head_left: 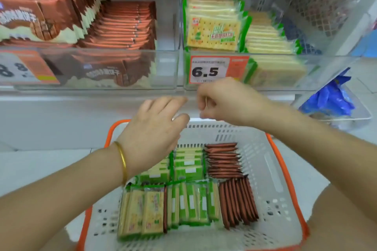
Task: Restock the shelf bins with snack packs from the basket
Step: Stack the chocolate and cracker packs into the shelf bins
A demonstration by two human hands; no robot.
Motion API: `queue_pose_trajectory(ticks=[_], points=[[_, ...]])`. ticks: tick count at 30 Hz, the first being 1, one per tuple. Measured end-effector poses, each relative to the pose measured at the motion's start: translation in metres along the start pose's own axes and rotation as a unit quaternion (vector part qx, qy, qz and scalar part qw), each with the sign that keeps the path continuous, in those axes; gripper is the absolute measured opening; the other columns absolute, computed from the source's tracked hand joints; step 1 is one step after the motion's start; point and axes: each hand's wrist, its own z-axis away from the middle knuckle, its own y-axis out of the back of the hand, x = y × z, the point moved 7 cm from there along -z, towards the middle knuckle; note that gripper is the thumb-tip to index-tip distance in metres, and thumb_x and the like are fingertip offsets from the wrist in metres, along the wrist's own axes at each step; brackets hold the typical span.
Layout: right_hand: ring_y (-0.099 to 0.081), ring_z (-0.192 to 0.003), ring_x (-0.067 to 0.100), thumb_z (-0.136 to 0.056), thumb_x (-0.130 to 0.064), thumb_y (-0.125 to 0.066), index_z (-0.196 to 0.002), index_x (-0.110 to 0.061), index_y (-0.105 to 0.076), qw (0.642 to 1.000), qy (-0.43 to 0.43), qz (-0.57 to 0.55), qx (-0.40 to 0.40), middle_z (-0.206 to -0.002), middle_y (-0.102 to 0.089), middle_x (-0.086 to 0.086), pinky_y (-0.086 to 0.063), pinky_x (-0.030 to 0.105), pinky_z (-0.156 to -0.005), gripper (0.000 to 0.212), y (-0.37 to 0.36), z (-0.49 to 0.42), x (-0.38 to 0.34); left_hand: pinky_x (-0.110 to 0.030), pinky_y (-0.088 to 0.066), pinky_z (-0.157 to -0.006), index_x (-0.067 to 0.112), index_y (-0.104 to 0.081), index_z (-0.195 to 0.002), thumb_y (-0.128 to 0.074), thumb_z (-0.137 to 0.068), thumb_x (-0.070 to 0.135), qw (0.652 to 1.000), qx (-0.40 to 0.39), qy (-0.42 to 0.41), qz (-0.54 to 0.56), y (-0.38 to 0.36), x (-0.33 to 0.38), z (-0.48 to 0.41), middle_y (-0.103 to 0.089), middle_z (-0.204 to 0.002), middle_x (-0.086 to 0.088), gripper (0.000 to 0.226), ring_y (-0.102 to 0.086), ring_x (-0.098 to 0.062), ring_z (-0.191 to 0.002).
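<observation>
Snack packs (189, 199) fill basket (265, 169); I see left hand (155, 128) spread above, right hand (222, 104) curled, contents unclear.

Orange price tag (210, 70) on the clear bin (285, 85) front at 1 o'clock reads 6.5; left tag (22, 67) at 9 o'clock shows 8 8, partly cut off; cracker pack (214, 34) print too blurred.
</observation>
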Motion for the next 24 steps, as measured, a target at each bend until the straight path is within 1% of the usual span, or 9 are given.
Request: queue_pose_trajectory(ticks=[3,6,8,11,14,17,19,21,24], points=[[-0.058,-0.1,0.026,-0.089,-0.012,-0.055,-0.105,-0.014,-0.057,0.971,0.006,0.13,-0.202,-0.105,-0.059,0.004,-0.051,0.036,-0.076,0.016,-0.139,0.004,0.028,-0.044,-0.046,-0.079,0.011,-0.07,-0.083,-0.085,-0.045,0.018,0.994,-0.103,-0.004,0.016,-0.037,0.005,0.019,-0.063,-0.116,-0.021,0.041,-0.063,-0.036,-0.097],[-0.057,-0.105,0.028,-0.088,0.001,-0.051,-0.113,-0.011,-0.057,0.923,0.073,0.184,-0.329,-0.115,-0.059,0.007,-0.053,0.037,-0.072,0.029,-0.252,0.024,0.052,-0.048,-0.052,-0.076,0.01,-0.071,-0.081,-0.087,-0.042,0.015,0.989,-0.145,-0.023,0.025,-0.05,0.009,0.026,-0.064,-0.113,-0.022,0.043,-0.064,-0.039,-0.099],[-0.054,-0.109,0.027,-0.089,-0.001,-0.052,-0.122,-0.013,-0.055,0.898,0.13,0.22,-0.359,-0.121,-0.057,0.006,-0.051,0.038,-0.074,0.034,-0.3,0.042,0.054,-0.049,-0.052,-0.075,0.01,-0.071,-0.082,-0.086,-0.044,0.013,0.987,-0.156,-0.027,0.023,-0.052,0.009,0.029,-0.064,-0.113,-0.023,0.041,-0.063,-0.04,-0.1],[-0.048,-0.118,0.025,-0.093,-0.015,-0.055,-0.13,-0.018,-0.05,0.847,0.229,0.311,-0.365,-0.129,-0.054,0.005,-0.042,0.038,-0.088,0.037,-0.347,0.071,0.053,-0.048,-0.053,-0.075,0.01,-0.072,-0.083,-0.086,-0.045,0.014,0.986,-0.166,-0.018,0.025,-0.053,0.008,0.033,-0.064,-0.114,-0.023,0.04,-0.063,-0.039,-0.101],[-0.044,-0.12,0.025,-0.093,-0.02,-0.058,-0.128,-0.02,-0.054,0.814,0.259,0.366,-0.369,-0.128,-0.056,0.004,-0.034,0.041,-0.097,0.035,-0.361,0.083,0.059,-0.048,-0.053,-0.075,0.01,-0.073,-0.085,-0.086,-0.044,0.014,0.984,-0.177,-0.013,0.032,-0.057,0.008,0.034,-0.064,-0.114,-0.023,0.043,-0.063,-0.039,-0.1],[-0.044,-0.114,0.025,-0.089,-0.019,-0.064,-0.118,-0.021,-0.061,0.803,0.292,0.387,-0.347,-0.12,-0.06,0.002,-0.037,0.04,-0.092,0.03,-0.354,0.08,0.058,-0.048,-0.051,-0.082,0.011,-0.071,-0.094,-0.085,-0.053,0.017,0.978,-0.207,-0.011,0.029,-0.061,0.01,0.032,-0.058,-0.123,-0.023,0.044,-0.059,-0.038,-0.109],[-0.047,-0.11,0.025,-0.092,-0.02,-0.06,-0.113,-0.02,-0.064,0.808,0.288,0.37,-0.356,-0.116,-0.062,0.002,-0.04,0.037,-0.087,0.022,-0.348,0.078,0.056,-0.045,-0.036,-0.103,0.017,-0.058,-0.121,-0.069,-0.079,0.026,0.977,-0.21,-0.01,0.028,-0.066,0.014,0.029,-0.035,-0.148,-0.016,0.044,-0.036,-0.032,-0.133],[-0.054,-0.099,0.023,-0.097,-0.022,-0.05,-0.107,-0.016,-0.064,0.83,0.25,0.309,-0.391,-0.11,-0.064,0.003,-0.042,0.034,-0.076,0.018,-0.327,0.07,0.051,-0.037,-0.021,-0.112,0.025,-0.04,-0.137,-0.05,-0.094,0.034,0.954,-0.287,0.013,0.083,-0.08,0.014,0.028,-0.017,-0.155,-0.004,0.045,-0.017,-0.022,-0.141],[-0.056,-0.092,0.024,-0.102,-0.027,-0.039,-0.109,-0.007,-0.059,0.9,0.161,0.11,-0.391,-0.106,-0.062,0.007,-0.046,0.034,-0.077,0.029,-0.26,0.043,0.037,-0.032,-0.032,-0.108,0.026,-0.041,-0.135,-0.052,-0.093,0.037,0.913,-0.337,0.064,0.221,-0.091,0.015,0.019,-0.039,-0.142,0.003,0.045,-0.036,-0.015,-0.129]])
